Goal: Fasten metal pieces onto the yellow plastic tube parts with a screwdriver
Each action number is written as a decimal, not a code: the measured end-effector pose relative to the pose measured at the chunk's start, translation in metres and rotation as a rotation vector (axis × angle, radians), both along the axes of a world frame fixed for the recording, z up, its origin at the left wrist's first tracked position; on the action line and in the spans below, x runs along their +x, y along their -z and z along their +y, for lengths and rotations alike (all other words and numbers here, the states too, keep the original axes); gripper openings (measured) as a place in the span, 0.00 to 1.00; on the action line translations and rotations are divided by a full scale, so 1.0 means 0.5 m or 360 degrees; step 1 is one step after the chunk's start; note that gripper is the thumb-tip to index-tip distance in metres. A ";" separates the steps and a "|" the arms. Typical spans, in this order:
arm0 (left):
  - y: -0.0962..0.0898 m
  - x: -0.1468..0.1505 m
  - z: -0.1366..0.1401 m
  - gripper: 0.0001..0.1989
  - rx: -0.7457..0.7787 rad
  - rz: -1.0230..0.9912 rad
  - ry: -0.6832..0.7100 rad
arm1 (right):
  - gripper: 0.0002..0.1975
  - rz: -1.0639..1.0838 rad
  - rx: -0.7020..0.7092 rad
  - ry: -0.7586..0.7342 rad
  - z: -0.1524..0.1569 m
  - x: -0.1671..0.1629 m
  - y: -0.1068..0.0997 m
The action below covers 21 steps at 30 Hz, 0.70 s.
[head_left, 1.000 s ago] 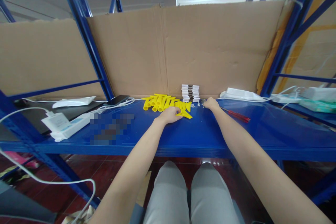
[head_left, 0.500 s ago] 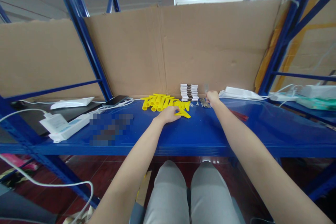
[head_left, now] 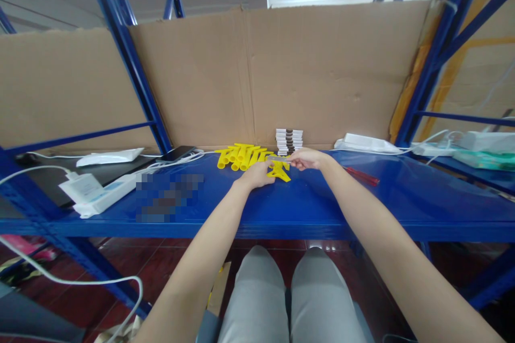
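My left hand (head_left: 257, 174) is closed on a yellow plastic scraper part (head_left: 279, 173), held just above the blue tabletop. From the right, my right hand (head_left: 309, 158) reaches in with its fingers pinched on a thin, pale flat strip (head_left: 278, 159), which looks like a blade. The strip lies over the yellow part, and I cannot tell if they touch. Behind my left hand lies a pile of yellow handles (head_left: 241, 156) with round open ends. A stack of small white and brown packets (head_left: 288, 141) stands beyond my right hand.
A red-handled screwdriver (head_left: 364, 176) lies right of my right forearm. White power strips stand at the left (head_left: 107, 195) and back right (head_left: 365, 143). A dark phone (head_left: 179, 154) and white cables lie at the back left. Cardboard (head_left: 314, 64) walls off the back between blue posts.
My right hand has come left from the small metal pieces at the back, bringing the thin strip to the yellow part. My left hand has stayed nearly in place.
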<state>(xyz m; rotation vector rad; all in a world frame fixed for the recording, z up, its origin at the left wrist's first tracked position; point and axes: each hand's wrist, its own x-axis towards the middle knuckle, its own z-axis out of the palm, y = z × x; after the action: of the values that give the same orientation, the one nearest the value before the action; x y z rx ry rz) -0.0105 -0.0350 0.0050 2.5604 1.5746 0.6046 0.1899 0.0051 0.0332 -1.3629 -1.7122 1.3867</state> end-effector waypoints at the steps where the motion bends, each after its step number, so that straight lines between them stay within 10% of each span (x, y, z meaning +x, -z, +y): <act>1: 0.000 0.000 -0.001 0.26 0.0003 -0.0010 0.0009 | 0.10 -0.0067 -0.0010 -0.0026 -0.001 0.001 0.002; 21: 0.002 -0.004 0.006 0.25 0.0102 0.0059 0.0064 | 0.13 -0.0552 -0.0066 -0.0503 -0.003 0.007 0.012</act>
<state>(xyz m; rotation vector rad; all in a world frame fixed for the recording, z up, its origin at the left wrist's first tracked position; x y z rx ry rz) -0.0127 -0.0321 0.0041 2.6577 1.5348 0.6174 0.1933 0.0036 0.0274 -1.4697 -2.2156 1.4175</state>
